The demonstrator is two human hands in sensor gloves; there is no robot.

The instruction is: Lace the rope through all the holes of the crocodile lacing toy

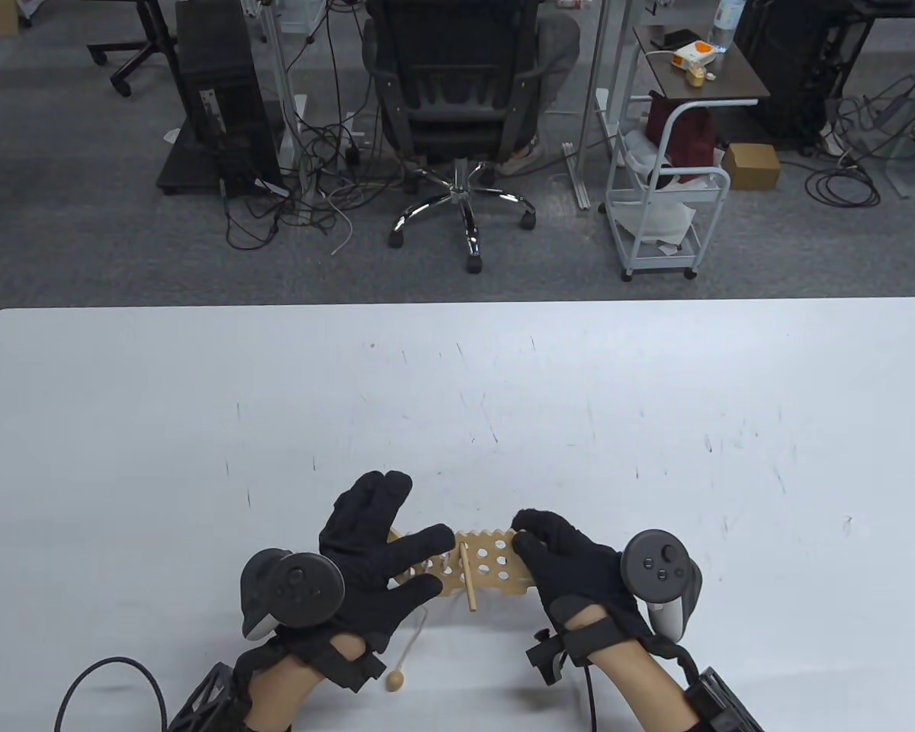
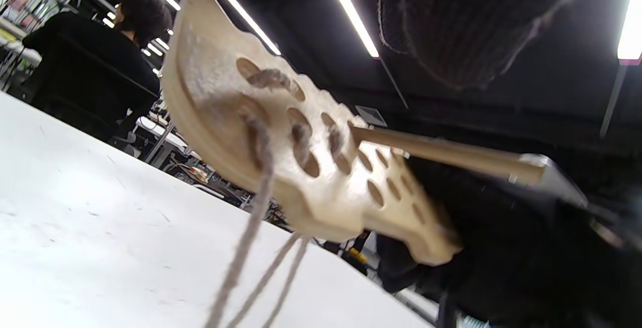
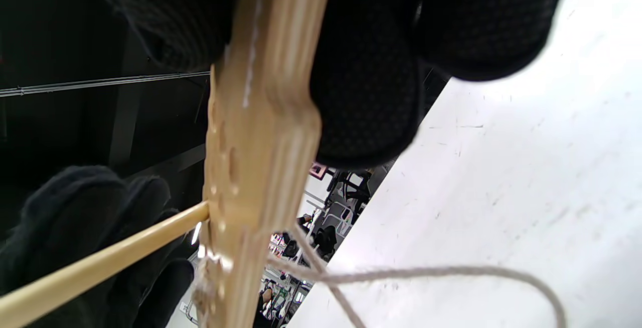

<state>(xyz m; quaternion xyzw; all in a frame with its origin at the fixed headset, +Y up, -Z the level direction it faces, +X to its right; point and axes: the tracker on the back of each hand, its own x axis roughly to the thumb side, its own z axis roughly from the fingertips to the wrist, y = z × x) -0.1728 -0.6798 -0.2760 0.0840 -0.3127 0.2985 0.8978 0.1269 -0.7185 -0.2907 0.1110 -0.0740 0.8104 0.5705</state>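
Both hands grasp crocodile board [image 1: 482, 565] above table: left hand [image 1: 385, 553] fingers splayed, right hand [image 1: 572, 568] curled.

My left hand [image 1: 381, 549] and my right hand [image 1: 572, 564] are both in black gloves, each with a dark grey tracker [image 1: 293, 591]. The crocodile toy [image 1: 476, 568] is pale, natural wood, dotted with rows of round holes. The wooden needle [image 1: 467, 579] is tan. The rope [image 2: 251, 237] looks greyish beige, though it is blurred. The table [image 1: 656, 427] is white with faint dark scuffs.
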